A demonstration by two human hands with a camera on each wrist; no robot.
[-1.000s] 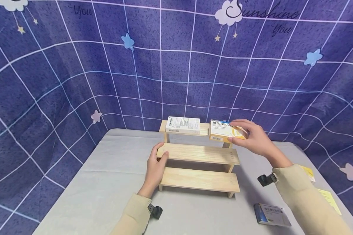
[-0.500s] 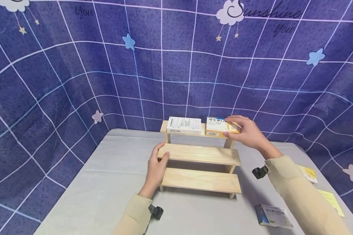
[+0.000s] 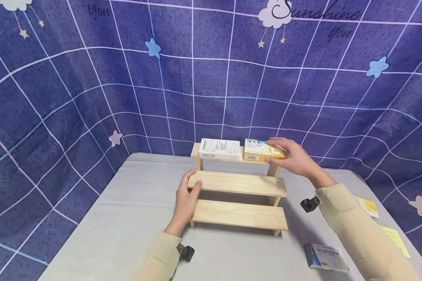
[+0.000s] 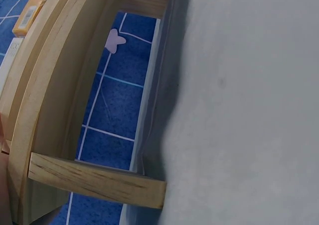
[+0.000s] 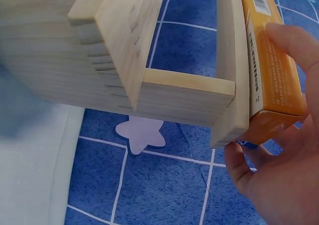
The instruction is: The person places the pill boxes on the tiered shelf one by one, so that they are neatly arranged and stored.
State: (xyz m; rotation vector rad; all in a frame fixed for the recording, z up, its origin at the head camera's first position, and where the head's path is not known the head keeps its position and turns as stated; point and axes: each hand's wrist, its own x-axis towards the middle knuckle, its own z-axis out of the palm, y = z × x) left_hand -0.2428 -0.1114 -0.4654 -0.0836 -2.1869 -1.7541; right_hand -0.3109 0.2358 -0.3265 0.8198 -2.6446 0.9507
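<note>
On the top step of a three-step wooden rack (image 3: 237, 182) lies an orange and white medicine box (image 3: 256, 149), its right end held between thumb and fingers of my right hand (image 3: 293, 157). In the right wrist view the orange box (image 5: 274, 60) lies along the top board, my thumb on its side and fingers beneath its far end. A white medicine box (image 3: 219, 148) lies flat on the same step, just left of it. My left hand (image 3: 187, 195) grips the left end of the middle step, thumb on top.
A blue and silver medicine box (image 3: 326, 257) lies on the grey tabletop (image 3: 133, 218) at front right. Farther right, partly behind the right sleeve, are a yellow box (image 3: 368, 207) and a yellow paper-like item (image 3: 395, 240). A blue grid-patterned curtain (image 3: 211, 78) hangs behind the rack.
My right hand has moved the orange and white box left and slightly down onto the top step, close to the white box. The left hand keeps its grip on the rack.
</note>
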